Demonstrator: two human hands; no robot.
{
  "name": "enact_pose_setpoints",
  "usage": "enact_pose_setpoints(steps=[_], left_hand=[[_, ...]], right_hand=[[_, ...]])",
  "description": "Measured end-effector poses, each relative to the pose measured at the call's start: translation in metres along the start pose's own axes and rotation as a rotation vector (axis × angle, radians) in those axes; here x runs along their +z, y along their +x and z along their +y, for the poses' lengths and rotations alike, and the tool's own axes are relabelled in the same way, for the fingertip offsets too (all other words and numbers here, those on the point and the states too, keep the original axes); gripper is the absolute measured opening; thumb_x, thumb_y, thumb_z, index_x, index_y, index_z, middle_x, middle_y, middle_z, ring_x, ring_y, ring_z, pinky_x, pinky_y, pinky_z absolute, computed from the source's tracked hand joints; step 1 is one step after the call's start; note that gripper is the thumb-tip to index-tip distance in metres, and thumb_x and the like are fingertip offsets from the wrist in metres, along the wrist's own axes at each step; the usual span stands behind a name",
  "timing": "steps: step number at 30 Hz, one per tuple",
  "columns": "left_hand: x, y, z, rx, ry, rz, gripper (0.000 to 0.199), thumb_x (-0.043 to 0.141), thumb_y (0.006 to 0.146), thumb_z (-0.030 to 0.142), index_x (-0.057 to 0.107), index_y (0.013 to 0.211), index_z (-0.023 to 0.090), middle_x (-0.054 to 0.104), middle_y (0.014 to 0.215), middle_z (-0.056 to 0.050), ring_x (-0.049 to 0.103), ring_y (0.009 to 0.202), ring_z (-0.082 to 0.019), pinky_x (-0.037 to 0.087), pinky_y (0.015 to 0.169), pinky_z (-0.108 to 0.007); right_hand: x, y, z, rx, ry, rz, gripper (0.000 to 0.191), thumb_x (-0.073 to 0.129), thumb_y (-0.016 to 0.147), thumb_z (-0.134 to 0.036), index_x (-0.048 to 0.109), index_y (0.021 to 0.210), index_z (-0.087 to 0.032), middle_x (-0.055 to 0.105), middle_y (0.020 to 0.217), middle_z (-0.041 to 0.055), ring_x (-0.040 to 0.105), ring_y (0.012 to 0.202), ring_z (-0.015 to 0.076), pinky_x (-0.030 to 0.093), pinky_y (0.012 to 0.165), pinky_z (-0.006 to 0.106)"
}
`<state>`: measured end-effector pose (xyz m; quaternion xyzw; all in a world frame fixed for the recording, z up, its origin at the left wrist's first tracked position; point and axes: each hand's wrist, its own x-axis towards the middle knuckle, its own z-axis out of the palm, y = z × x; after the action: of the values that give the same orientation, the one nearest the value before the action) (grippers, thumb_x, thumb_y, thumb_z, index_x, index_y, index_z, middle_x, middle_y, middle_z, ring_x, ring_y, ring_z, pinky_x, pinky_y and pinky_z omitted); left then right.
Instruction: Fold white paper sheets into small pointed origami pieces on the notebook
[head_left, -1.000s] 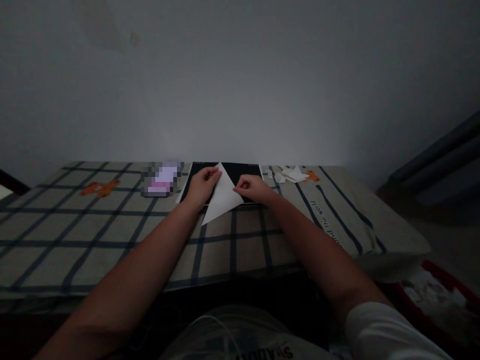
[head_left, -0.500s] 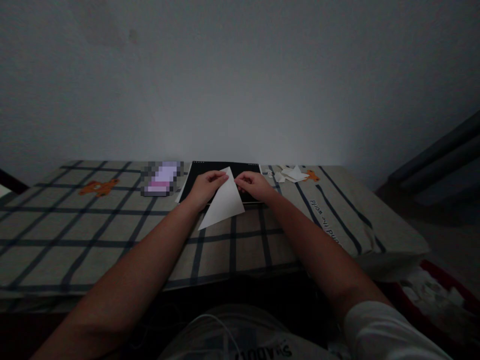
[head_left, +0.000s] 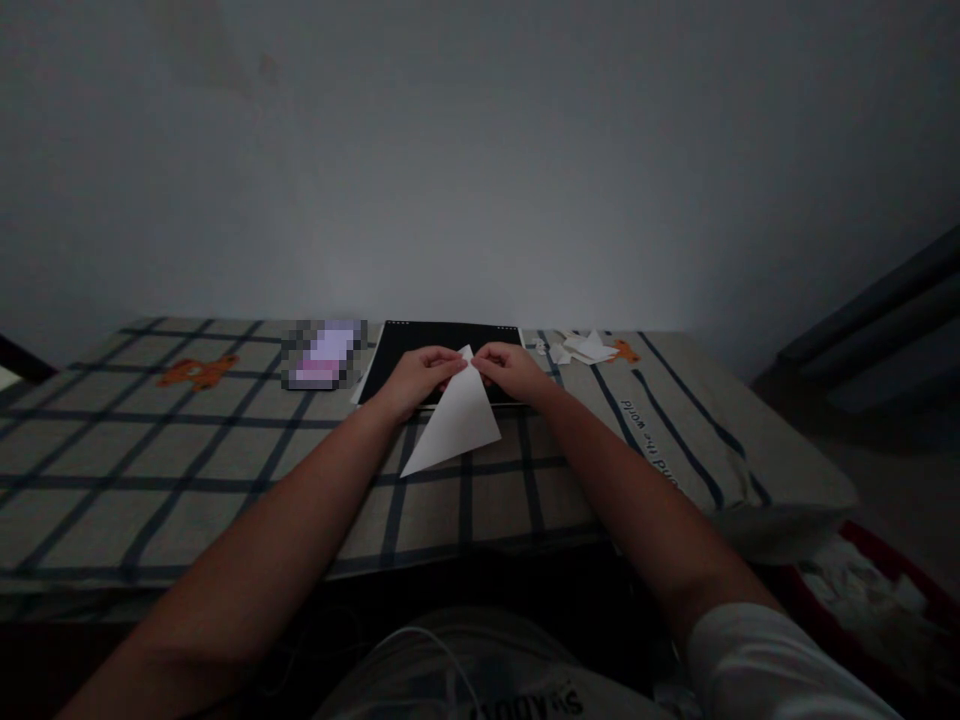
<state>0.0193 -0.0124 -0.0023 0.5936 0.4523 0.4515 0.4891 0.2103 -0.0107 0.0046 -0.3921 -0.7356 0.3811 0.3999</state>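
A white triangular sheet of paper (head_left: 457, 425) hangs point-up between my two hands, in front of a black spiral-holed pad (head_left: 409, 345) on the table. The fingers of my left hand (head_left: 420, 378) pinch the paper near its top point from the left. From the right, my right hand (head_left: 516, 372) pinches the same tip with thumb and forefinger. The paper's wide lower end reaches past the pad's near edge, over the checked cloth.
A phone with a blurred screen (head_left: 326, 355) lies left of the pad on the checked tablecloth (head_left: 225, 440). Folded white paper pieces (head_left: 589, 347) lie to the right. A red container (head_left: 862, 590) with white scraps stands below at the right.
The paper has shifted slightly right and towards me. My right hand's fingers, beside the paper's edge before, now close on its tip next to my left fingers.
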Motion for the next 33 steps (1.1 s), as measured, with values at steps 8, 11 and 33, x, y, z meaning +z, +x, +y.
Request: enact_pose_setpoints(steps=[8, 11, 33], left_hand=[[-0.0040, 0.0035, -0.0026, 0.192, 0.091, 0.051, 0.053, 0.080, 0.067, 0.048, 0.072, 0.109, 0.019, 0.072, 0.101, -0.008, 0.065, 0.086, -0.020, 0.051, 0.077, -0.033], [-0.0045, 0.0011, 0.0002, 0.157, 0.074, 0.015, 0.048, 0.077, 0.069, 0.051, 0.075, 0.105, 0.019, 0.074, 0.105, -0.009, 0.065, 0.090, -0.022, 0.050, 0.080, -0.034], [0.0002, -0.0035, 0.0049, 0.001, -0.019, 0.087, 0.033, 0.081, 0.059, 0.049, 0.070, 0.068, 0.019, 0.066, 0.064, -0.003, 0.055, 0.058, -0.016, 0.042, 0.056, -0.029]], right_hand=[[0.0004, -0.0026, -0.0068, 0.031, -0.004, -0.037, 0.019, 0.055, 0.084, -0.033, 0.057, 0.072, -0.018, 0.055, 0.064, -0.0028, 0.051, 0.061, 0.0118, 0.042, 0.061, 0.026], [0.0003, -0.0033, -0.0085, 0.037, 0.012, -0.059, 0.020, 0.055, 0.084, -0.034, 0.058, 0.072, -0.018, 0.055, 0.065, -0.0023, 0.052, 0.061, 0.0122, 0.043, 0.062, 0.026], [0.0050, -0.0012, 0.0007, 0.028, 0.025, -0.094, 0.028, 0.061, 0.082, -0.045, 0.059, 0.074, -0.018, 0.055, 0.064, -0.0025, 0.050, 0.059, 0.0113, 0.039, 0.058, 0.025]])
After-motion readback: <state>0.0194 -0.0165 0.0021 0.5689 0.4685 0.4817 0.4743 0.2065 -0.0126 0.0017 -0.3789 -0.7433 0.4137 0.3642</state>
